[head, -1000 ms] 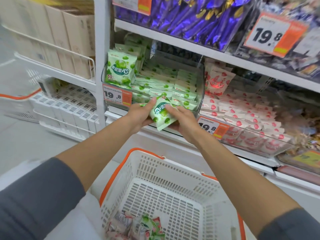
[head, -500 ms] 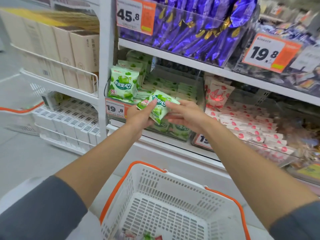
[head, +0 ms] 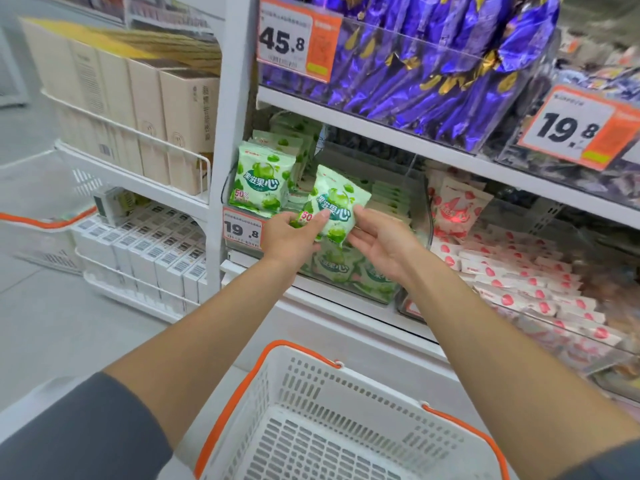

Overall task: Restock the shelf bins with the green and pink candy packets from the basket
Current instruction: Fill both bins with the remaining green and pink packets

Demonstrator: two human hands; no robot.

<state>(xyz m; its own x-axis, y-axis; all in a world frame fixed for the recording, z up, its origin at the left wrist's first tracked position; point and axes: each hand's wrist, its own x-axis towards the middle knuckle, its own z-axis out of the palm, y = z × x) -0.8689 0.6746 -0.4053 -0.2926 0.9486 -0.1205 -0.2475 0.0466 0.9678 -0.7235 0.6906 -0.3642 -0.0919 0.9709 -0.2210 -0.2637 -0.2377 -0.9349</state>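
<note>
Green candy packet (head: 334, 209) stands tilted, bottom edge hidden: left hand (head: 291, 237) pinches one corner, right hand (head: 384, 244) grips the other. Basket (head: 346, 393) cut off below.

Price tag (head: 282, 43) before the purple packets (head: 433, 74): reads "45.8" in black on white, orange panel at right. The fine print and barcode beneath are illegible.

Second tag (head: 571, 128), far right, same level: reads "19.8".

Third tag (head: 242, 230), below the upright packet (head: 261, 185): reads "19.8".

Upright packet: "果滋果心" in white, "50%" in red at lower left. The small red mark at its top corner is unreadable.

Tilted packet (head: 334, 206): same "果滋果心", with "50" showing and the rest covered.

Front packets (head: 341, 268): "果心" partly visible.

Pink packets (head: 453, 209): print illegible.

Beige boxes (head: 187, 116): vertical print too small to read.

White boxes (head: 156, 251): barcodes only, digits unreadable.
</note>
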